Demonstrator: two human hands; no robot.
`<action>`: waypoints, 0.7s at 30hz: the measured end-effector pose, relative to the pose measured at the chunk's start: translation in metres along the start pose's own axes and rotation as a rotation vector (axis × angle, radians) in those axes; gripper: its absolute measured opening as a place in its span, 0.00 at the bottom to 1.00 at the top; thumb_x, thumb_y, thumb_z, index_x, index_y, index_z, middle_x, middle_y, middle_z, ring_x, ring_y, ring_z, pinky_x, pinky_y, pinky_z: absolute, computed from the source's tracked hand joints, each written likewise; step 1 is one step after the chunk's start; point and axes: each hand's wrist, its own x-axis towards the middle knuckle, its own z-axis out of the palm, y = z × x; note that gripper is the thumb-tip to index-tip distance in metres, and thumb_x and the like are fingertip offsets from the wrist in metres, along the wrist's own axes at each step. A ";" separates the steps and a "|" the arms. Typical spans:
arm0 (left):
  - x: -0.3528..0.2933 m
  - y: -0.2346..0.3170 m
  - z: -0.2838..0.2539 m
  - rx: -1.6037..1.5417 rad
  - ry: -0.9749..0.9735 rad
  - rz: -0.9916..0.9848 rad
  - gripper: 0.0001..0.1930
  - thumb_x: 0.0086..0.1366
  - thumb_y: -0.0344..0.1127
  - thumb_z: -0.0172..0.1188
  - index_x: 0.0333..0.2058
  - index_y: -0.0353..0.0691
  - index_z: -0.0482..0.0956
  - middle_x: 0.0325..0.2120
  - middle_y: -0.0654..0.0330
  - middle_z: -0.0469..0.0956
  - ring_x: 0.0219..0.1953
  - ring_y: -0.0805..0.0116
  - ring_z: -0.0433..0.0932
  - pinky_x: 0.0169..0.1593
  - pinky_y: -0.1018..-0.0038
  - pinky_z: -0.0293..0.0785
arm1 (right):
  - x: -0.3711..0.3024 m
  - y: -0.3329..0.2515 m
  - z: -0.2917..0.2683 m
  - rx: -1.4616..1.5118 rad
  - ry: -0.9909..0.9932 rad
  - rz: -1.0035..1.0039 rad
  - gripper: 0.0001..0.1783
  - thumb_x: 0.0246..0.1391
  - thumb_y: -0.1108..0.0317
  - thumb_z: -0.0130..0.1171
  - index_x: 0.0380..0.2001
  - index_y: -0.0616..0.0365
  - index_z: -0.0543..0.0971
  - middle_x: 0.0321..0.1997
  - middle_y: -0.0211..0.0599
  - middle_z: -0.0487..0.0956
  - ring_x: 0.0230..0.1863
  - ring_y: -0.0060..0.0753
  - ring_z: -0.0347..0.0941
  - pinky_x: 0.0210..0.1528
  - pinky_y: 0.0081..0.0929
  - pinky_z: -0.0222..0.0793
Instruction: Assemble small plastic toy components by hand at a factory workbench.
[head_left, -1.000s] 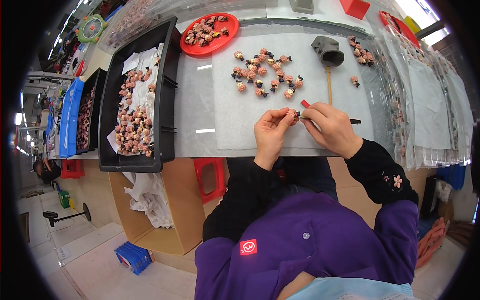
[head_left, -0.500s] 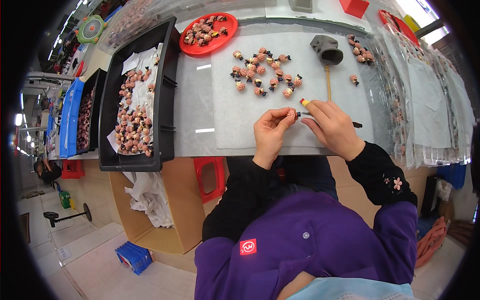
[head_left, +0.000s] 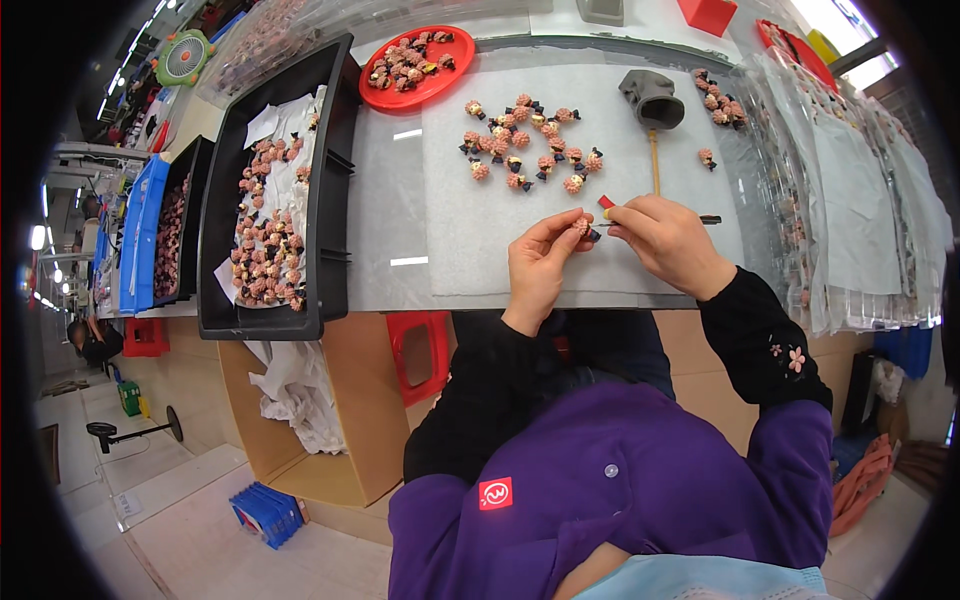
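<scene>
My left hand (head_left: 538,265) pinches a small figurine (head_left: 582,226) with pink curled hair and a dark base between thumb and fingertips. Close on its right, my right hand (head_left: 668,243) is closed on a thin tool with a dark handle (head_left: 711,219). The tool's fine tip points at the figurine; whether they touch is too small to tell. A red and yellow piece (head_left: 606,203) sticks out by the right fingertips, and its kind is unclear. Several similar figurines (head_left: 522,140) lie loosely grouped on the white sheet (head_left: 455,240) beyond my hands.
A black bin (head_left: 335,200) of figurines stands left, a red plate (head_left: 440,88) of them far left. A grey cup-shaped piece on a wooden stick (head_left: 656,165) lies beyond my right hand. More figurines (head_left: 722,105) and stacked clear trays (head_left: 850,220) line the right side.
My right hand has turned a little, so the tool's dark handle end has swung away from me and the tool lies more level. The figurine has tilted slightly in my left fingers.
</scene>
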 end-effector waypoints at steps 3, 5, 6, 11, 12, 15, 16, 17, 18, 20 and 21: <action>0.000 0.000 0.000 -0.005 0.000 -0.002 0.11 0.59 0.24 0.50 0.42 0.29 0.71 0.37 0.51 0.74 0.39 0.70 0.74 0.41 0.76 0.73 | 0.000 0.001 0.002 0.029 -0.002 0.015 0.10 0.42 0.70 0.59 0.31 0.59 0.74 0.25 0.36 0.72 0.25 0.37 0.70 0.26 0.28 0.65; 0.000 0.000 0.001 -0.005 0.002 0.003 0.11 0.59 0.24 0.50 0.42 0.29 0.71 0.37 0.52 0.74 0.38 0.70 0.74 0.41 0.76 0.73 | -0.001 0.002 0.003 0.046 0.013 0.018 0.10 0.42 0.69 0.59 0.31 0.59 0.75 0.25 0.36 0.73 0.25 0.37 0.70 0.25 0.28 0.65; 0.000 0.000 0.001 0.000 0.003 0.010 0.11 0.59 0.24 0.50 0.42 0.29 0.71 0.37 0.52 0.74 0.38 0.70 0.74 0.42 0.76 0.73 | -0.001 0.002 0.003 0.051 0.023 0.025 0.10 0.42 0.69 0.60 0.31 0.59 0.75 0.24 0.36 0.72 0.24 0.36 0.70 0.25 0.28 0.65; 0.000 -0.002 0.000 0.018 0.012 0.010 0.12 0.58 0.24 0.52 0.42 0.29 0.71 0.37 0.52 0.74 0.38 0.69 0.74 0.42 0.76 0.73 | -0.002 0.004 0.002 0.038 0.026 0.086 0.10 0.42 0.69 0.60 0.30 0.59 0.76 0.24 0.36 0.72 0.23 0.36 0.70 0.24 0.28 0.65; 0.000 -0.003 0.000 0.003 0.014 0.010 0.12 0.58 0.24 0.52 0.42 0.29 0.71 0.37 0.53 0.74 0.38 0.69 0.74 0.42 0.75 0.73 | -0.002 0.004 0.001 0.026 0.023 0.101 0.10 0.42 0.68 0.59 0.30 0.59 0.75 0.24 0.35 0.72 0.24 0.36 0.70 0.25 0.28 0.65; 0.000 -0.004 0.000 -0.017 0.015 0.008 0.12 0.57 0.24 0.53 0.42 0.28 0.71 0.36 0.54 0.75 0.38 0.69 0.74 0.43 0.75 0.73 | -0.002 0.002 -0.001 0.029 0.029 0.073 0.10 0.42 0.68 0.59 0.30 0.59 0.76 0.23 0.35 0.72 0.24 0.36 0.70 0.25 0.28 0.65; 0.000 -0.003 0.000 -0.022 0.013 0.006 0.13 0.57 0.24 0.53 0.42 0.28 0.70 0.35 0.54 0.75 0.37 0.69 0.74 0.43 0.75 0.73 | -0.002 0.001 -0.001 0.044 0.038 0.030 0.10 0.42 0.69 0.60 0.30 0.60 0.76 0.23 0.35 0.72 0.23 0.35 0.69 0.24 0.27 0.64; 0.000 -0.003 0.000 -0.022 0.013 0.006 0.13 0.57 0.24 0.53 0.42 0.28 0.70 0.35 0.54 0.75 0.37 0.69 0.74 0.43 0.75 0.73 | -0.001 0.000 -0.002 0.044 0.038 0.031 0.10 0.42 0.69 0.60 0.30 0.60 0.76 0.23 0.35 0.72 0.23 0.35 0.69 0.24 0.27 0.64; 0.001 -0.002 0.000 -0.017 0.012 -0.008 0.13 0.57 0.24 0.53 0.42 0.28 0.70 0.35 0.54 0.75 0.37 0.69 0.75 0.42 0.75 0.73 | 0.000 0.000 -0.002 0.009 0.044 0.002 0.10 0.41 0.69 0.61 0.30 0.60 0.76 0.23 0.35 0.72 0.23 0.35 0.69 0.23 0.27 0.64; 0.000 -0.002 0.000 -0.010 0.013 -0.020 0.13 0.57 0.24 0.53 0.42 0.28 0.70 0.35 0.55 0.75 0.37 0.69 0.75 0.42 0.75 0.73 | 0.002 -0.002 -0.002 -0.023 0.050 -0.028 0.11 0.40 0.69 0.61 0.30 0.60 0.76 0.23 0.34 0.72 0.23 0.34 0.69 0.23 0.27 0.64; 0.000 -0.002 -0.001 -0.008 0.015 -0.013 0.13 0.57 0.24 0.53 0.42 0.29 0.70 0.35 0.55 0.75 0.37 0.69 0.75 0.42 0.75 0.73 | 0.003 -0.003 -0.001 -0.069 0.042 -0.038 0.11 0.39 0.69 0.61 0.30 0.60 0.75 0.23 0.33 0.72 0.23 0.33 0.69 0.23 0.27 0.65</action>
